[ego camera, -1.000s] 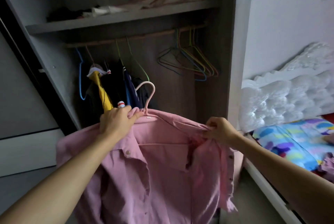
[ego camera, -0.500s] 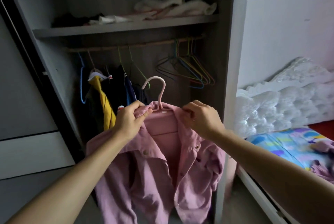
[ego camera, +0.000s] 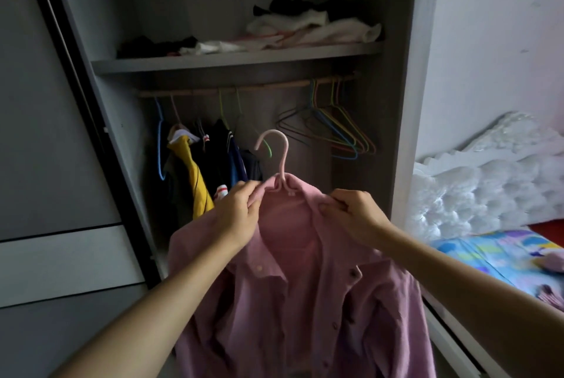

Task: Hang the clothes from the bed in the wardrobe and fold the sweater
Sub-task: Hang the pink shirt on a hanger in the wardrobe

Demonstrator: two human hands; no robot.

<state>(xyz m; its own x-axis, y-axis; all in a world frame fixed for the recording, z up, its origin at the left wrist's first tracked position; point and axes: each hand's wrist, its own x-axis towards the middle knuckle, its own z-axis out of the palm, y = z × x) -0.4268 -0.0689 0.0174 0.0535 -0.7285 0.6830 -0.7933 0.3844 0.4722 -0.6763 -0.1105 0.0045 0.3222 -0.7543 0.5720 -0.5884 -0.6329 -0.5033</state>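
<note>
both hands point(ego camera: 236, 219) point(ego camera: 354, 215) pinching pink shirt point(ego camera: 305, 301) collar on hanger point(ego camera: 279, 157), hung clothes point(ego camera: 210, 170) ahead, empty hangers point(ego camera: 338, 130) right

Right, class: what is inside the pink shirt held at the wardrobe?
A pink hanger: its hook and neck stick out above the collar of the shirt. Its arms are covered by the cloth, which the left hand and right hand pinch near the collar.

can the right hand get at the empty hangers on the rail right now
Probably not at once: the right hand is pinching the shirt collar. Nothing blocks the way to the empty hangers.
</note>
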